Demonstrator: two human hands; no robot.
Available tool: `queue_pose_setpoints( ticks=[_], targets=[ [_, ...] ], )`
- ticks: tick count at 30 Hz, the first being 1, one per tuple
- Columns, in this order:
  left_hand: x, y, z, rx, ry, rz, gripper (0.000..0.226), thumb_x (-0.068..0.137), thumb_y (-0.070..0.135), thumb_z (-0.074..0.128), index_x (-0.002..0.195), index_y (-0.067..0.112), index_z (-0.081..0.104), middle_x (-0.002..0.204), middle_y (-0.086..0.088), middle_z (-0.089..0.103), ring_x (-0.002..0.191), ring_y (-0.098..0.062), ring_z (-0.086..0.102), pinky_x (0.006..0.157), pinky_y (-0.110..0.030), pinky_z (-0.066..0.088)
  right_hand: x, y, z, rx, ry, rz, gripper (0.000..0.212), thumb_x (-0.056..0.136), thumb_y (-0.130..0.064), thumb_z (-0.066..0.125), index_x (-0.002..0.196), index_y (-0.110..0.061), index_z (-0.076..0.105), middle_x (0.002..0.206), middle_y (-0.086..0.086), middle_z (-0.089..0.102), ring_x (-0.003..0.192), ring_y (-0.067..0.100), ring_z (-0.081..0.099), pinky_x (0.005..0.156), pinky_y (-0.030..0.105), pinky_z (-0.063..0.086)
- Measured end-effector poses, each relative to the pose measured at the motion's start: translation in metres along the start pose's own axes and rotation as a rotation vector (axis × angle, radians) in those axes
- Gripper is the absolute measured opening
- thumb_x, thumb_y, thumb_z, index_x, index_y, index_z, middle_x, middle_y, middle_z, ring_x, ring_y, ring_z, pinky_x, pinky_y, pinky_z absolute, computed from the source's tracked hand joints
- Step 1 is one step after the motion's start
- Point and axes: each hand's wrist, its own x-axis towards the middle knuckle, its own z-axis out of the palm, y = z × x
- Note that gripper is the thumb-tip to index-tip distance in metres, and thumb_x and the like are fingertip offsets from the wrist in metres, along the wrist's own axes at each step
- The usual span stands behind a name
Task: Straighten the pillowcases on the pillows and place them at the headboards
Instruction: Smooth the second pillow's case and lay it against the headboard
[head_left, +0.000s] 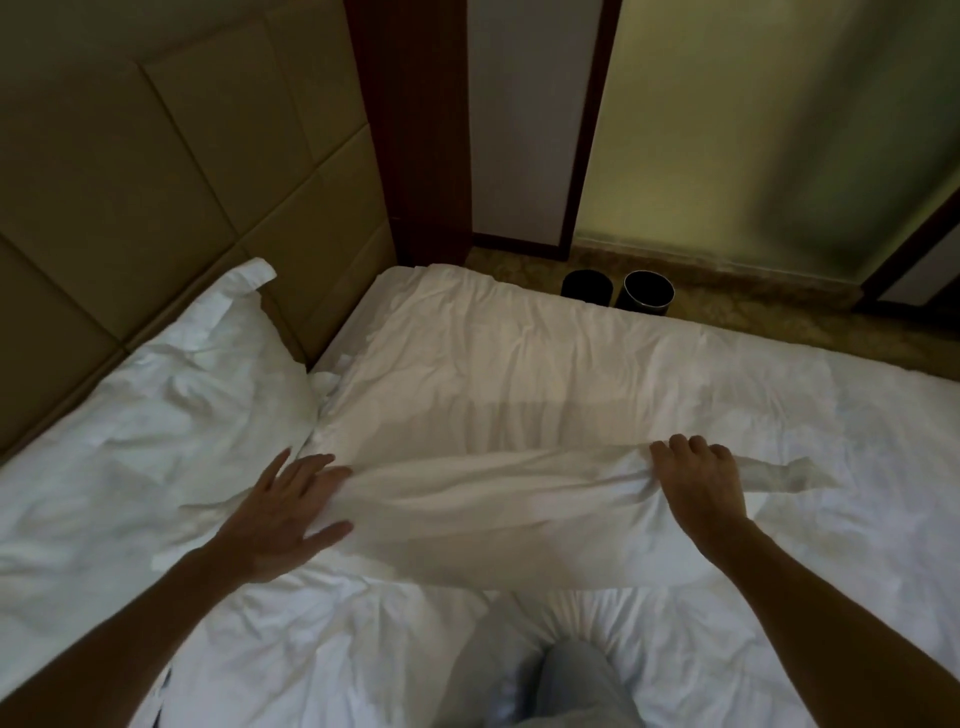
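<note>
A white pillow (498, 509) in a loose, wrinkled pillowcase lies across the bed in front of me. My left hand (291, 506) rests flat against its left end, fingers spread. At the right end, my right hand (698, 486) grips a bunch of the pillowcase with curled fingers; a flap of case sticks out to the right. A second white pillow (156, 395) leans against the padded tan headboard (156, 171) at the left.
The white bed sheet (597, 353) stretches to the far edge of the mattress. Two dark round bins (618, 291) stand on the floor beyond it. A dark wooden post and frosted glass panels rise behind. My knee (576, 686) presses on the bed.
</note>
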Motion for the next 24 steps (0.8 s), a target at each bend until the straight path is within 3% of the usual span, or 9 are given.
queue_pose_setpoints(
  ticks=[4,7,11,15,17,19,21,24],
  targets=[
    [-0.001,-0.013,0.009,0.071,0.126,0.049,0.048,0.1,0.047,0.037,0.127,0.012,0.058,0.121,-0.007,0.06,0.115,-0.028,0.058,0.113,-0.047,0.034,-0.002,0.006,0.005,0.014,-0.044,-0.055,0.027,0.069,0.0,0.076,0.092,-0.008,0.063,0.077,0.009,0.062,0.068,0.03,0.059,0.063,0.041,0.05],
    [0.002,-0.021,0.013,0.11,0.177,0.083,0.052,0.095,0.054,0.045,0.116,0.011,0.064,0.107,-0.007,0.064,0.098,-0.029,0.063,0.099,-0.045,0.045,0.002,0.01,0.001,0.024,-0.121,-0.085,0.033,0.071,-0.008,0.078,0.1,-0.012,0.063,0.082,0.006,0.064,0.07,0.028,0.063,0.064,0.04,0.052],
    [0.002,-0.034,0.011,0.162,0.09,0.127,0.057,0.085,0.061,0.048,0.11,0.014,0.067,0.095,-0.004,0.066,0.087,-0.027,0.065,0.092,-0.04,0.043,0.009,0.008,-0.015,0.003,-0.203,-0.086,0.039,0.083,-0.022,0.067,0.117,-0.019,0.049,0.086,-0.001,0.061,0.074,0.019,0.063,0.065,0.035,0.052],
    [-0.006,-0.036,0.013,0.19,0.023,0.089,0.056,0.06,0.041,0.089,0.107,0.017,0.071,0.09,-0.001,0.069,0.082,-0.024,0.069,0.087,-0.04,0.05,0.002,0.004,-0.015,-0.015,-0.279,-0.064,0.053,0.092,-0.03,0.054,0.137,-0.015,0.033,0.091,-0.002,0.063,0.077,0.017,0.063,0.068,0.033,0.047],
    [-0.011,-0.038,0.02,0.214,0.024,0.037,0.047,0.057,0.036,0.087,0.099,0.019,0.074,0.084,0.0,0.07,0.076,-0.022,0.07,0.081,-0.041,0.052,-0.001,0.0,-0.02,0.012,-0.367,-0.038,0.036,0.095,-0.028,0.048,0.129,-0.016,0.044,0.095,0.001,0.065,0.085,0.02,0.064,0.074,0.035,0.046],
    [-0.015,-0.035,0.023,0.235,0.085,0.02,0.026,0.068,0.034,0.064,0.087,0.019,0.074,0.073,0.001,0.068,0.064,-0.021,0.068,0.075,-0.037,0.051,-0.002,-0.006,-0.026,-0.039,-0.436,-0.083,0.023,0.095,-0.027,0.048,0.115,-0.02,0.057,0.099,-0.002,0.066,0.091,0.018,0.066,0.082,0.033,0.047],
    [-0.014,-0.03,0.02,0.229,0.097,0.027,0.028,0.069,0.029,0.049,0.078,0.017,0.072,0.062,0.0,0.064,0.053,-0.022,0.064,0.068,-0.034,0.05,-0.006,-0.011,-0.032,-0.114,-0.439,-0.15,0.019,0.094,-0.025,0.051,0.11,-0.023,0.061,0.101,-0.005,0.068,0.092,0.015,0.067,0.085,0.031,0.047],
    [-0.009,-0.033,0.003,0.157,0.114,-0.039,0.009,0.063,0.025,0.066,0.071,0.019,0.065,0.055,0.003,0.06,0.044,-0.02,0.058,0.055,-0.029,0.048,-0.004,-0.009,-0.046,-0.145,-0.413,-0.142,0.021,0.092,-0.024,0.053,0.112,-0.023,0.062,0.102,-0.006,0.069,0.093,0.014,0.068,0.086,0.03,0.048]
  ],
)
